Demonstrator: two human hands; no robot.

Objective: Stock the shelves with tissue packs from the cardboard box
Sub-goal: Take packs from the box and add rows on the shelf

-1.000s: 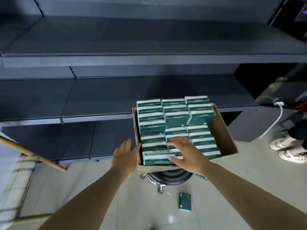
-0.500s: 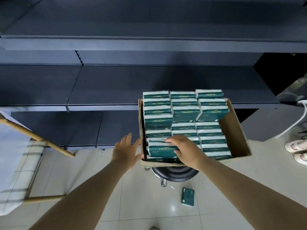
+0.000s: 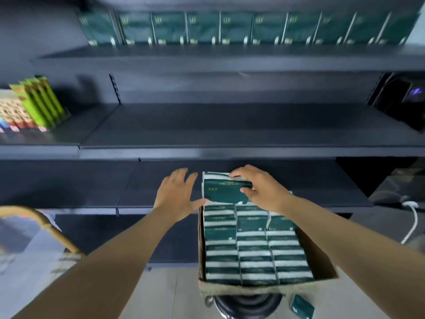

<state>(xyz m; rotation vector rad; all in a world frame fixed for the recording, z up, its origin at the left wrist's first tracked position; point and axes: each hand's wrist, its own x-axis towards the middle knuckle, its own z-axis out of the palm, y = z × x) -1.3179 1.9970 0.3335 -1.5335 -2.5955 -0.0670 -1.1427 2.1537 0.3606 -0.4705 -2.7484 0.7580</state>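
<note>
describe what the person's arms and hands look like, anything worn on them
Both forearms are bare as far as the frame shows, with no sleeve edge in view. The left hand and right hand wear no gloves, and no rings, watch or bracelets are visible.

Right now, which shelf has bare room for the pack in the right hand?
The middle shelf is bare from the green boxes rightward to the dark device. The top shelf is crowded with a row of packs. The right hand holds the tissue pack above the cardboard box.
</note>
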